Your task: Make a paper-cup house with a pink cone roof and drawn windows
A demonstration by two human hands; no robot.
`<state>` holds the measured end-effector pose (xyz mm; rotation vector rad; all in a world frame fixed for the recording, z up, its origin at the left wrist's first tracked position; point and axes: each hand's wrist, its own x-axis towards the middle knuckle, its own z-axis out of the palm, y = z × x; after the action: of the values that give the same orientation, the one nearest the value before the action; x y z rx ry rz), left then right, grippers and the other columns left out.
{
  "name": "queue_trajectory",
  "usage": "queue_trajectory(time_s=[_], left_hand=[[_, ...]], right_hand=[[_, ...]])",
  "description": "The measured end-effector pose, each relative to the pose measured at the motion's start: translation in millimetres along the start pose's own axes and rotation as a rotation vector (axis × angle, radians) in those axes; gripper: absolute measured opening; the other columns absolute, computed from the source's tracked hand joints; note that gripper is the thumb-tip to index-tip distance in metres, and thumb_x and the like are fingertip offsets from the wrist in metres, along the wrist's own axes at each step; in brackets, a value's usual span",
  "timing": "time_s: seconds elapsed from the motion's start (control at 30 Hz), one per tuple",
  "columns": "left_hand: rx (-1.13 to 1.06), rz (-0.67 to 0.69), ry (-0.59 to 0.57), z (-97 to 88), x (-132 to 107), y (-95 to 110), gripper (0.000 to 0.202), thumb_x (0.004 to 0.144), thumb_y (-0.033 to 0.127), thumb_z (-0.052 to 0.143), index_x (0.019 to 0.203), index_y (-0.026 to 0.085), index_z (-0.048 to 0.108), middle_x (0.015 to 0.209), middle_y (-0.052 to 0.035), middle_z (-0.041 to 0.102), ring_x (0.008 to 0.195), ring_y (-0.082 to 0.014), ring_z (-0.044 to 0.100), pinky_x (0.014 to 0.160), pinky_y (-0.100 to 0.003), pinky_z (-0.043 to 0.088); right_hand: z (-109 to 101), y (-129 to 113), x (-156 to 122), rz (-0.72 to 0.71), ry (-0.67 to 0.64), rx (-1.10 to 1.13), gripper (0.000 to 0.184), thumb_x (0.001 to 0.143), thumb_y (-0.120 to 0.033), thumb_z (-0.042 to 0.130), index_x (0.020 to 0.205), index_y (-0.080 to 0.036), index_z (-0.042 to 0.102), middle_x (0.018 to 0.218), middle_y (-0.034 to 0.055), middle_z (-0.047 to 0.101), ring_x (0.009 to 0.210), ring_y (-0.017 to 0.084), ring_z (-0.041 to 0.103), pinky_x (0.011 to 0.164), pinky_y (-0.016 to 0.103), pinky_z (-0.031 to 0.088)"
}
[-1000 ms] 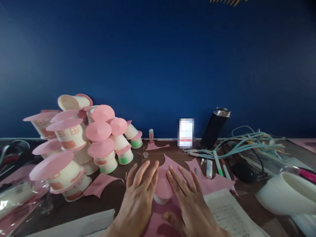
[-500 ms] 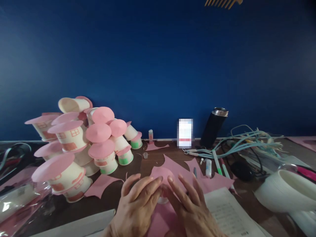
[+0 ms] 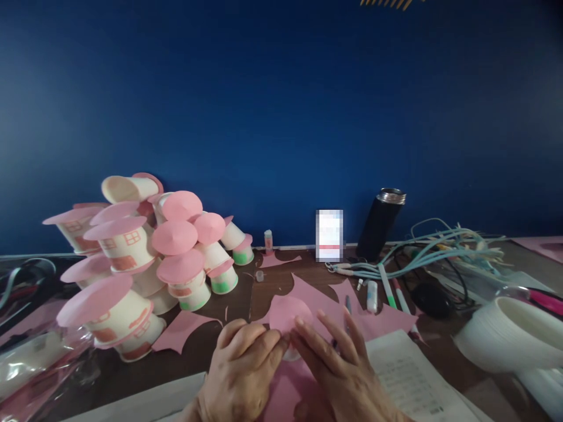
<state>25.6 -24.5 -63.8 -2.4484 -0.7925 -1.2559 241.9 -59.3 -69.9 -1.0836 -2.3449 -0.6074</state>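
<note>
My left hand (image 3: pixel 240 366) and my right hand (image 3: pixel 336 366) meet at the bottom middle, over a small white paper cup (image 3: pixel 290 353) topped by a pink paper cone (image 3: pixel 288 313). Left fingers curl in and pinch the cone's near edge. Right fingers lie stretched along the cone's right side, touching it. The cup is mostly hidden behind the fingers. Pink paper scraps (image 3: pixel 352 310) lie under and behind the cup.
A pile of paper-cup houses with pink cone roofs (image 3: pixel 145 258) fills the left. A glue stick (image 3: pixel 268 241), black flask (image 3: pixel 380 223), markers (image 3: pixel 387 287), cables (image 3: pixel 440 249), a stack of white cups (image 3: pixel 510 334) and a printed sheet (image 3: pixel 409 381) lie to the right.
Both hands drew back toward me and closed in on the cone. Left fingers went from flat to curled, pinching its edge, and the cone now shows above them.
</note>
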Motion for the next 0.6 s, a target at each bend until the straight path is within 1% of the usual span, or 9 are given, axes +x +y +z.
queue_trajectory(time_s=[0.13,0.2,0.27,0.47,0.53,0.6], left_hand=[[-0.004,-0.006,-0.018,-1.5,-1.6,-2.2,0.03,0.092,0.013,0.047,0.111,0.021,0.069,0.101,0.0017,0.076,0.091,-0.0164,0.058,0.089,-0.034,0.035],[-0.001,0.004,-0.029,-1.7,-2.0,-3.8,0.031,0.092,0.012,0.046,0.111,0.021,0.069,0.102,0.0013,0.076,0.09,-0.0168,0.058,0.088,-0.035,0.035],[0.008,0.019,-0.033,-1.4,-2.0,-4.6,0.03,0.091,0.01,0.047,0.107,0.021,0.07,0.1,0.0014,0.077,0.088,-0.0168,0.058,0.087,-0.035,0.035],[-0.001,0.021,-0.042,-1.7,0.9,-3.1,0.029,0.091,0.011,0.046,0.105,0.02,0.07,0.1,0.0015,0.077,0.085,-0.0172,0.058,0.088,-0.036,0.035],[-0.01,0.0,-0.036,-3.4,3.8,-3.3,0.03,0.091,0.01,0.046,0.104,0.02,0.071,0.098,0.0018,0.077,0.084,-0.0173,0.058,0.087,-0.036,0.036],[0.001,-0.039,-0.03,-5.2,7.4,-4.5,0.032,0.09,0.009,0.045,0.106,0.02,0.07,0.1,0.0011,0.077,0.085,-0.0182,0.057,0.085,-0.036,0.036]], right_hand=[[0.8,3.0,-1.9,0.052,0.03,0.016,0.071,0.08,-0.061,0.06,0.134,-0.014,0.056,0.141,0.005,0.057,0.135,0.03,0.033,0.119,0.049,0.0],[1.1,4.3,-2.9,0.065,0.018,0.035,0.069,0.08,-0.058,0.062,0.133,-0.015,0.056,0.14,0.0037,0.057,0.136,0.03,0.033,0.119,0.05,0.0],[1.2,4.9,-3.6,0.057,0.006,0.048,0.067,0.081,-0.055,0.063,0.135,-0.016,0.055,0.139,0.0014,0.058,0.136,0.03,0.033,0.119,0.049,-0.001],[0.8,4.4,-4.4,0.068,-0.008,0.065,0.062,0.084,-0.05,0.059,0.138,-0.019,0.051,0.138,-0.0002,0.06,0.132,0.029,0.04,0.12,0.047,-0.003],[0.7,4.9,-4.4,0.078,-0.004,0.079,0.066,0.085,-0.052,0.059,0.141,-0.019,0.048,0.14,0.0008,0.057,0.133,0.029,0.039,0.119,0.048,-0.001],[1.2,5.8,-4.1,0.109,-0.004,0.1,0.073,0.085,-0.052,0.058,0.146,-0.016,0.039,0.145,0.0047,0.052,0.136,0.03,0.035,0.118,0.049,0.002]])
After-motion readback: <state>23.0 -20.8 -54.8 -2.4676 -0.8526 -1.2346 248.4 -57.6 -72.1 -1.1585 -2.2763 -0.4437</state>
